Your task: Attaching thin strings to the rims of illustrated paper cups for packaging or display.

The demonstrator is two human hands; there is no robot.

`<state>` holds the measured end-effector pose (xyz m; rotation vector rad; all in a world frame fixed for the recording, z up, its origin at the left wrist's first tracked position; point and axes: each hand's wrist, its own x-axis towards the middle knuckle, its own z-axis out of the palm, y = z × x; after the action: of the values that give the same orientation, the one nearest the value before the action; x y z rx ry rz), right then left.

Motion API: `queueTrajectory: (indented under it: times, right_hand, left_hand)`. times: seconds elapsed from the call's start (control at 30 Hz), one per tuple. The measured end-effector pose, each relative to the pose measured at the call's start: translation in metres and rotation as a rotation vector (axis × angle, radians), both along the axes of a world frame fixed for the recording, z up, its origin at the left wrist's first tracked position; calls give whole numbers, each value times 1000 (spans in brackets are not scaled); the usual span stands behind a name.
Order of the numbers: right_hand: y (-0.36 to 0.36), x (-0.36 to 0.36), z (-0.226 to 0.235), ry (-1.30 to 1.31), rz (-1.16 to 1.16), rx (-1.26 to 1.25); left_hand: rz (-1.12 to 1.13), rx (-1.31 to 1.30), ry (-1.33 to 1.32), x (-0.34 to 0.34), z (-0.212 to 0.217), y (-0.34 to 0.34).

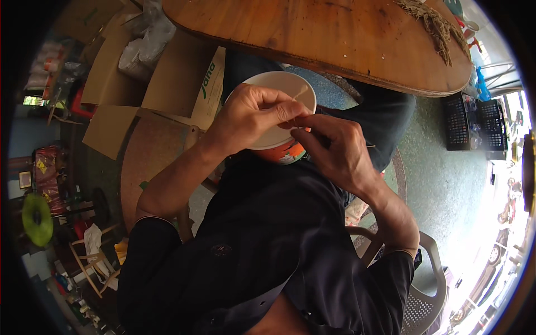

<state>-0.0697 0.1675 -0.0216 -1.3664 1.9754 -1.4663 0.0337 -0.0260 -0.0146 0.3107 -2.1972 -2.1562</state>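
Left hand: The left hand (251, 114) reaches over the bucket, its thumb and forefinger pinched together on the strand, the other fingers curled in behind.
Right hand: The right hand (341, 149) comes in from the other side, fingertips close by the left's, thumb and forefinger bent toward each other with little or no gap; whether they grip the strand, I cannot tell.
Strand: The strand (302, 92), thin and pale, sticks up from the left fingertips, above the bucket's mouth; its lower end is hidden among the fingers.
Bucket: The bucket (282, 153), white inside and orange-red outside, stands at the person's lap, mouth up, beneath both hands.
Clothes: A dark short-sleeved shirt (251, 223) and dark trousers (397, 114).
Table: The table (312, 33), brown wood with a curved edge, lies beyond the bucket, a few pale specks on its top.
Fibre bunch: The fibre bunch (434, 28), tan and tangled, rests at the table's right end.
Box: The cardboard box (170, 75) stands open to the left, a clear plastic bag (148, 42) by its flaps.
Crates: Black crates (460, 123) sit on the floor (421, 162) at right.
Chair: A pale plastic chair (432, 268) is under the person.
Fan: A green fan (37, 220) shows at far left.
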Motion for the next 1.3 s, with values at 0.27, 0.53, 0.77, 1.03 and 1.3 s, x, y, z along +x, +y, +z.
queueTrajectory:
  times: [0.27, 0.53, 0.77, 1.03, 1.3]
  right_hand:
    - [26, -22, 42, 356, 92, -210]
    - [29, -37, 44, 462, 100, -327]
    - [26, -49, 31, 436, 57, -300]
    - [23, -50, 25, 465, 79, -120]
    - [19, -40, 28, 405, 142, -49]
  left_hand:
    - [-304, 102, -93, -19, 18, -16]
    - [-490, -88, -170, -33, 32, 2]
    - [-638, -246, -161, -40, 37, 5]
    - [-647, -238, -165, -33, 24, -9]
    - [-644, -178, -135, -32, 22, -13]
